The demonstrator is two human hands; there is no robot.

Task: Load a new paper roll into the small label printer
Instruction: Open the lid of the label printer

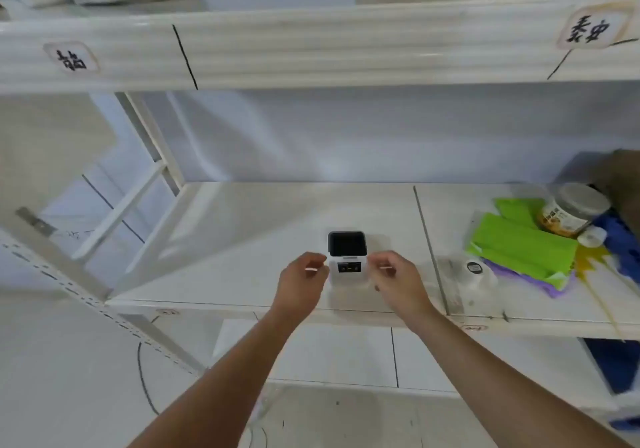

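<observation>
White shelving (242,274) held the label printer (347,257) near its front edge. Left hand (303,283) and right hand (398,283) flanked it, fingers loosely curled, empty. Paper roll (472,269) lay bagged just right. Uneven prying could likely tip the printer.

Two bare forearms come into view from the bottom edge, with no sleeves showing anywhere along them. No watch, bracelet or band sits on either wrist. The left hand (303,279) and the right hand (398,279) are gloveless. The fingers (313,262) look free of rings, though the picture is soft there and small details may be lost. A short pale streak lies across each hand near the fingertips; what it is cannot be told. No clothing appears at all.
</observation>
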